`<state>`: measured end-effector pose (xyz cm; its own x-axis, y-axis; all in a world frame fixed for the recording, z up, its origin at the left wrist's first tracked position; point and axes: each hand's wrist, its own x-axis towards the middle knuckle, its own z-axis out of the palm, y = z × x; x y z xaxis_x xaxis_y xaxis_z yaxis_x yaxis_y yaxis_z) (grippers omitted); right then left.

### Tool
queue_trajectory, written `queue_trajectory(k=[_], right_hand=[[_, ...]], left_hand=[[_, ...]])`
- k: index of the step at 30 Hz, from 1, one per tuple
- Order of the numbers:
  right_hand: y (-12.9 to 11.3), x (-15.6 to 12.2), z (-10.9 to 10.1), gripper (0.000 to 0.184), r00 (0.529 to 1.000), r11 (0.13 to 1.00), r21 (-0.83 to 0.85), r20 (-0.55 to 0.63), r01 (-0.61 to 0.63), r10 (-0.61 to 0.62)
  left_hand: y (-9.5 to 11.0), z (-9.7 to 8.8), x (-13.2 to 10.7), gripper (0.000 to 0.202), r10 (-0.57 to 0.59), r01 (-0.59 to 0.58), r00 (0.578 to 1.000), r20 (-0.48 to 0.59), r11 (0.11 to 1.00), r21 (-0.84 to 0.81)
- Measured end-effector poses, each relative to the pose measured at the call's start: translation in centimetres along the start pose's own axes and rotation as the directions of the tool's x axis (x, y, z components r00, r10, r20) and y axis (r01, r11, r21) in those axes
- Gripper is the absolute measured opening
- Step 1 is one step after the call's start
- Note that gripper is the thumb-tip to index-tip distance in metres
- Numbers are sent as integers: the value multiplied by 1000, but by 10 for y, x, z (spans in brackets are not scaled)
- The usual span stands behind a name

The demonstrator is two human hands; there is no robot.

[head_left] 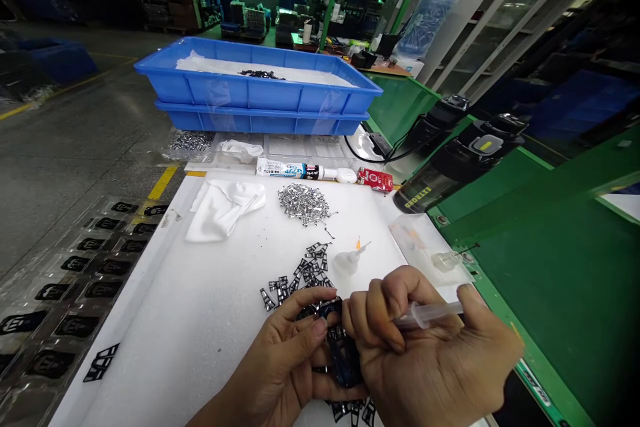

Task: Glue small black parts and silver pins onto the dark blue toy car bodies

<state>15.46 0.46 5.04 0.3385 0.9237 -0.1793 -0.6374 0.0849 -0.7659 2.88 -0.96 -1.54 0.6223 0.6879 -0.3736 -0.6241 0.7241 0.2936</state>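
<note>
My left hand (285,353) is closed on a dark, glossy plastic frame part (345,360), gripped between thumb and fingers. My right hand (425,360) wraps round a clear syringe (435,312), its thumb against the plunger end. The syringe's tip is hidden behind my fingers, close to the frame part. Just beyond my hands lies a pile of small black slotted pieces (310,273), and more of them show below. Beside that pile stands a small translucent squeeze bottle (347,261) with a thin nozzle. Farther back is a heap of small silvery metal pieces (303,203).
Two stacked blue bins (270,97) stand at the back. Before them lie a glue tube (285,169) and a red packet (375,179). A white cloth (225,207) lies left. Dark bottles (450,163) stand right. Clear trays (80,293) holding black parts flank the left edge.
</note>
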Motion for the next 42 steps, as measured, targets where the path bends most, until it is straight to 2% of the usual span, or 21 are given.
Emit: queue_trajectory(k=[8, 13, 19, 21, 23, 25, 27, 28, 31, 33, 35, 37, 39, 42], right_hand=[[1, -5, -3, 54, 1000, 1000, 21, -3, 17, -17], [2, -6, -6, 55, 997, 998, -22, 51, 67, -65], [4, -9, -3, 57, 991, 989, -64, 27, 134, -133], [-1, -11, -5, 58, 983, 981, -89, 83, 172, -164], [-10, -11, -10, 53, 949, 955, -120, 198, 273, -247], [-18, -6, -19, 39, 887, 884, -161, 235, 439, -398], [-19, 4, -30, 27, 842, 807, -244, 111, 538, -528], [-17, 11, -36, 26, 832, 793, -293, 17, 534, -554], [-4, 30, -49, 34, 881, 848, -386, -155, 363, -447], [-2, 36, -50, 38, 912, 875, -403, -184, 270, -366], [-12, 31, -42, 45, 933, 905, -362, -189, 223, -305], [-30, 21, -26, 50, 970, 960, -239, -156, 147, -188], [-46, 9, -11, 48, 997, 996, -85, -71, 11, -17], [-49, -1, 0, 43, 990, 992, 45, 81, -118, 114]], left_hand=[[0, 1, 0, 27, 6, -6, 1000, 13, 1000, -20], [-1, 2, 0, 28, 6, -6, 1000, 4, 1000, -9], [-1, 1, 0, 30, 24, -24, 1000, 5, 1000, 0], [-1, 1, 1, 28, 35, -35, 999, 2, 999, -16], [-1, 2, 1, 25, 42, -42, 999, -7, 999, -30], [0, 4, 1, 23, 41, -42, 999, -19, 999, -22], [0, 5, 0, 23, 29, -30, 999, -18, 1000, -3], [0, 5, 0, 24, 24, -24, 1000, -15, 1000, -1], [0, 4, -1, 27, 14, -14, 1000, -5, 1000, -10], [0, 4, -1, 28, 14, -14, 1000, -8, 1000, -9], [0, 4, -1, 28, 11, -11, 1000, -2, 1000, 2], [0, 4, -1, 28, 20, -20, 1000, 11, 1000, 7], [0, 4, -1, 27, 30, -30, 999, 25, 1000, 7], [0, 5, -1, 26, 37, -36, 998, 52, 999, -19]])
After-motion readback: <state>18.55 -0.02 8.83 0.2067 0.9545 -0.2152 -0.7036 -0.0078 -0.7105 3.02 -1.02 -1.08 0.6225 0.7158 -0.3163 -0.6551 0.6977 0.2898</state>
